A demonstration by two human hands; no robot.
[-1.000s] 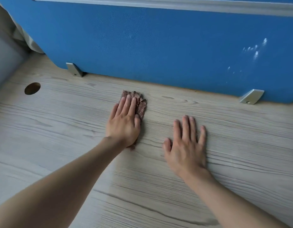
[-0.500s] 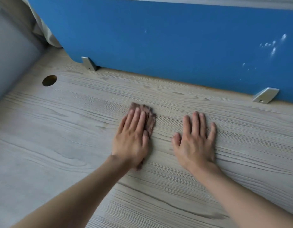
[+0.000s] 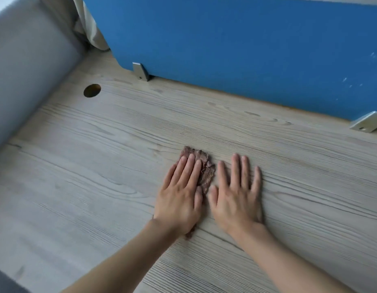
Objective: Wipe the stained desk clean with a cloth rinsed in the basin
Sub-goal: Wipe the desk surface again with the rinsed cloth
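On the near part of the desk [image 3: 94,187] the left hand [image 3: 179,199] presses flat, fingers straight, on the brown cloth [image 3: 207,173], which shows beyond the fingertips and beside the thumb. Just right of the cloth the right hand [image 3: 236,199] lies flat on the wood, fingers straight and spread. Farther back are a round hole [image 3: 92,90] and the blue panel [image 3: 246,49].

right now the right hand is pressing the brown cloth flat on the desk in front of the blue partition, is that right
Not quite: it is the other hand. The head view shows the left hand pressing the brown cloth flat on the desk in front of the blue partition. The right hand lies flat on bare wood beside the cloth, fingers straight.
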